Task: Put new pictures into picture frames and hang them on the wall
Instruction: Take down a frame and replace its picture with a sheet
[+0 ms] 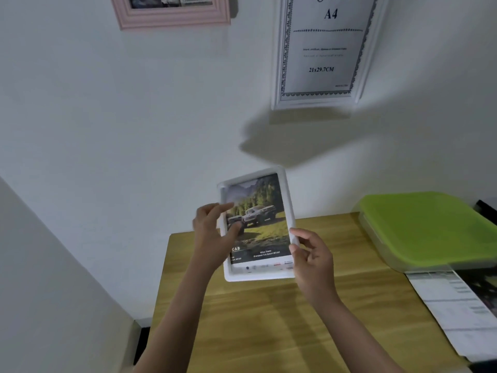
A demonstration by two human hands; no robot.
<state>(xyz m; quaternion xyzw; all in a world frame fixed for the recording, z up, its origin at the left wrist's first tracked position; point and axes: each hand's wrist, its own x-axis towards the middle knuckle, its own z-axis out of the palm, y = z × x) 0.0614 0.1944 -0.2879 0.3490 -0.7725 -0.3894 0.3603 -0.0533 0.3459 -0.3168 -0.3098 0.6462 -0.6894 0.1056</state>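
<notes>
I hold a white picture frame (285,184) upright above the wooden table, its front facing me. Inside it is a picture of pickup trucks (259,214) on grass before trees and mountains, with small print below. My left hand (212,232) grips the frame's left edge, thumb lying over the picture. My right hand (309,254) pinches the lower right edge. On the wall above hang a white frame (277,76) with an "A4 21x29.7CM" insert sheet and, at top left, a pink frame (172,18) with a photo.
The wooden table (269,319) stands against the white wall. A green-lidded plastic box (427,227) sits at its back right. Printed sheets (457,305) lie along the right edge. A white side wall closes the left.
</notes>
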